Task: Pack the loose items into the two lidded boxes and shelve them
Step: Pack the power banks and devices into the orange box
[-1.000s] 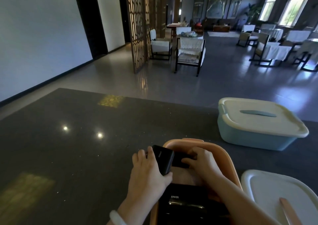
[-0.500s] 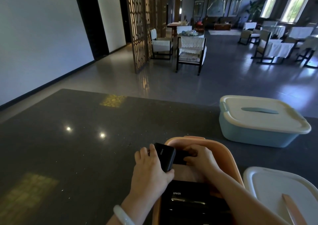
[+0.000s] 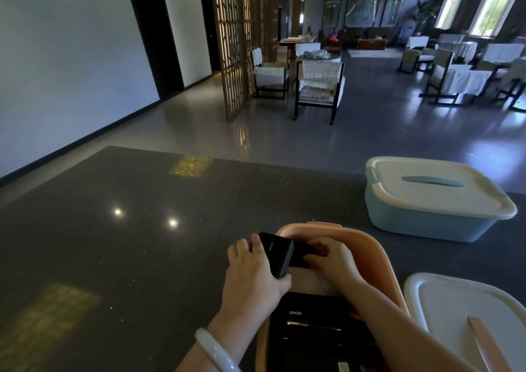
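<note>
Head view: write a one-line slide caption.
Left hand grips a black power bank at the open orange box, right hand holds another dark device; blue box sits lidded beyond.

dim interior | daylight from windows (image 3: pixel 495 4) upper right | glare spots on countertop (image 3: pixel 142 218) | wide-angle edge distortion

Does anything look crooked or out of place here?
Only the black power bank, tilted over the rim of the orange box in the left hand, not flat inside. Nothing spilled or damaged.
</note>
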